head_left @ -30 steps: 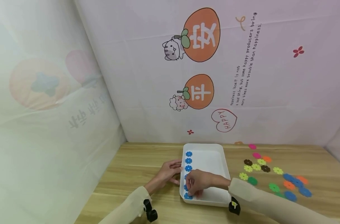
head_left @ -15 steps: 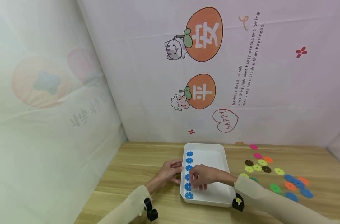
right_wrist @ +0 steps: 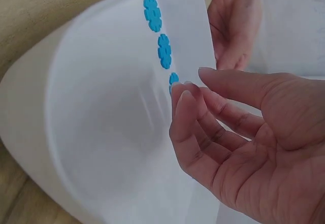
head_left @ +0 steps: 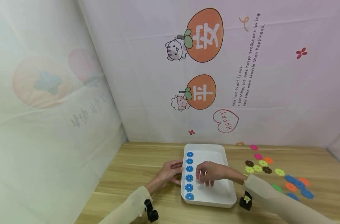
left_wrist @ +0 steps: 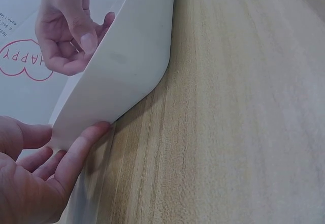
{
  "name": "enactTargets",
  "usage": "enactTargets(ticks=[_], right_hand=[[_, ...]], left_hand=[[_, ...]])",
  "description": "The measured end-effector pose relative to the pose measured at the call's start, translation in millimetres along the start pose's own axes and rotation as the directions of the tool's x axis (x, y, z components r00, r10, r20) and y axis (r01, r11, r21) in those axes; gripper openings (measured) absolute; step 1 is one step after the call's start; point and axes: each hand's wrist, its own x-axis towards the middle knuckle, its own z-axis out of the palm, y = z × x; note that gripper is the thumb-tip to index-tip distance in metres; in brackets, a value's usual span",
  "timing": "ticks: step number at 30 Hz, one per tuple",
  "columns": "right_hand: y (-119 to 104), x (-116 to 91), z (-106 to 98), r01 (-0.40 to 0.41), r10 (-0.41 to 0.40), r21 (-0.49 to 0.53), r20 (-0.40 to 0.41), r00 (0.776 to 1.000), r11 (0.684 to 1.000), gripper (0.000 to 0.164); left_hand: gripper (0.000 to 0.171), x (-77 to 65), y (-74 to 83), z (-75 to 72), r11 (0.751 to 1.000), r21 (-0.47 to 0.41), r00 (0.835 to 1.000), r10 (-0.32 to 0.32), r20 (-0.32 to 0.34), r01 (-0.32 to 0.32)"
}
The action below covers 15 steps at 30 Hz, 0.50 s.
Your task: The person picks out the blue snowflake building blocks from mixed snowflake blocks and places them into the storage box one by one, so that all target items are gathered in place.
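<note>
Several blue flower-shaped plastic discs lie flat in one column along the left side inside a white rectangular tray. My left hand rests against the tray's left wall. In the left wrist view, one fingertip of the left hand is at the rim and another touches the outer wall lower down. Over the tray, just right of the column, my right hand hovers with loosely bent fingers and nothing between them. The right wrist view shows the right hand partly covering a blue disc.
Right of the tray, loose discs lie scattered on the wooden table: pink, yellow-green, dark brown, orange, green and blue. A printed white cloth hangs behind.
My right hand has let go at the column's near end and moved up and right, uncovering the lower blue discs. The left hand stays against the tray.
</note>
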Motion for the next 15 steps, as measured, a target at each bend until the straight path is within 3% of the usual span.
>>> enactTargets(ticks=[15], right_hand=[[19.5,-28.7,-29.3,0.050,-0.046,0.055,-0.079,0.996,0.997,0.007]], left_hand=[[0.051,-0.8,-0.4,-1.0,1.000,-0.008,1.000,-0.009,0.003,0.009]])
